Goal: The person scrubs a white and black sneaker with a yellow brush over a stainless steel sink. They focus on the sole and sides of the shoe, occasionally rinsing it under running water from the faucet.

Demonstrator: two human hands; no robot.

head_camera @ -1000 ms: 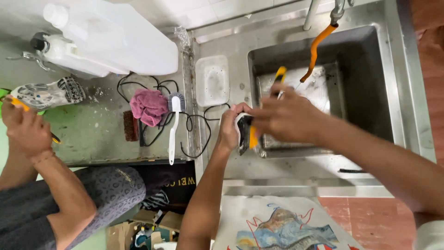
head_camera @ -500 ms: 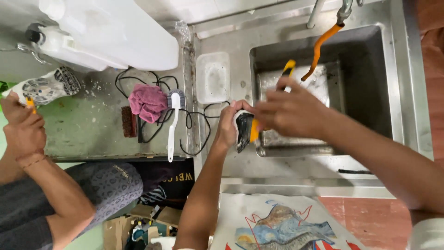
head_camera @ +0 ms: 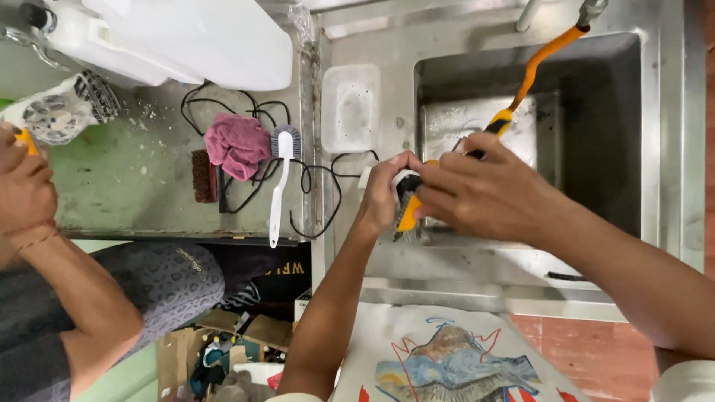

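1. Scrubbing in hand, by judgement: left hand (head_camera: 383, 197) curled around a black-and-white shoe (head_camera: 406, 195), held over the front rim of the steel sink (head_camera: 663, 141).
2. Right hand (head_camera: 484, 195) closed on a yellow-and-black brush (head_camera: 417, 205); handle end pointing up into the sink basin, head pressed against the shoe.
3. Orange hose (head_camera: 540, 63) hanging from the tap at the sink's back wall, down towards the brush handle; running water not discernible.
4. White plastic tray (head_camera: 350, 108) lying flat, just left of the sink basin.
5. White-handled brush (head_camera: 279, 179), pink cloth (head_camera: 237, 145), brown block (head_camera: 202, 176) and tangled black cable (head_camera: 313, 190) on the green counter, further left of the sink.
6. White jerrycan (head_camera: 194, 41) at the counter's back, well left of the sink.
7. Another person's hand (head_camera: 22, 190) at the far left edge, well apart from the sink, beside a second shoe (head_camera: 63, 112) lying sole-up.
8. Next move, by judgement: firm hold on the shoe, short brush strokes, shoe kept over the sink.
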